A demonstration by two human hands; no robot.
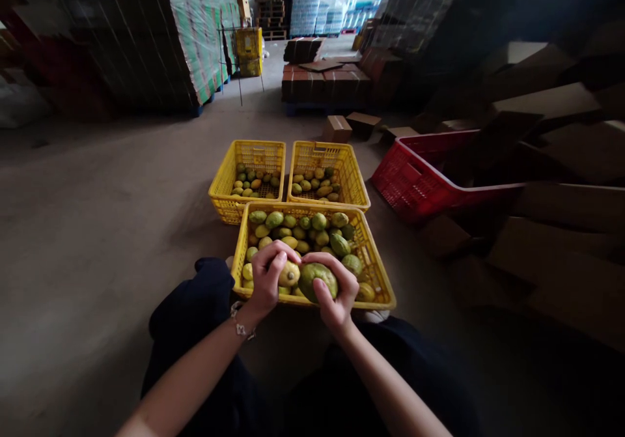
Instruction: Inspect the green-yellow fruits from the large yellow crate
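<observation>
My left hand [267, 275] is closed round a yellow fruit [289, 274], its stem end facing me. Beside it, my right hand [338, 288] grips a larger green fruit [317, 281], thumb on the near side. Both hands are above the near edge of a yellow crate [378, 274] that holds several green and yellow fruits. Behind it stand two more yellow crates, the left one [223, 175] and the right one [359, 180], each with several smaller, mostly yellowish fruits at the bottom.
A red crate [415, 180] stands to the right, beside a heap of cardboard [551, 241]. Small boxes [336, 129] and stacked flat cardboard [325, 85] lie ahead. A wrapped pallet load [202, 27] rises at the back left. My knees flank the near crate.
</observation>
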